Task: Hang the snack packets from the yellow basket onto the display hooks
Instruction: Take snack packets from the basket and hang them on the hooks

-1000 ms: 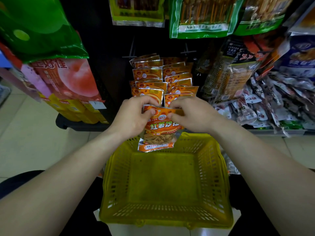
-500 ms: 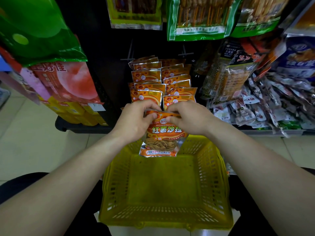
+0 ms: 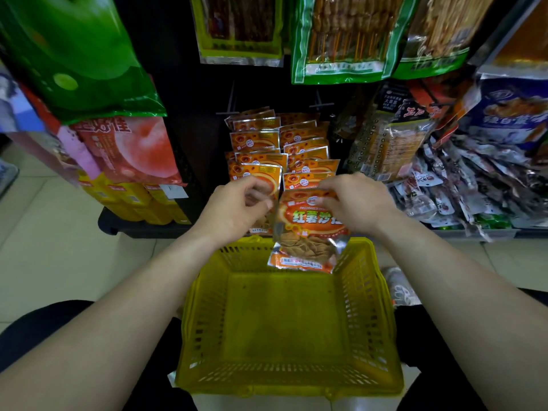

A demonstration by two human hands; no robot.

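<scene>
My right hand pinches the top edge of an orange snack packet, which hangs tilted over the far rim of the yellow basket. The packet's top sits just below the front of the right row of matching orange packets on the display hooks. Beside it, my left hand is off the held packet, fingers curled in front of the first packet of the left row. Whether it grips that packet is unclear. Nothing lies in the basket, which rests on my lap.
Large green snack bags hang above the orange rows. Pink and yellow packets hang to the left, and a heap of dark and silver packets fills the right shelf. Tiled floor lies below left.
The held packet has shifted right, toward the right hook row. My left hand has let go of it and moved left in front of the left row. My right hand keeps its pinch.
</scene>
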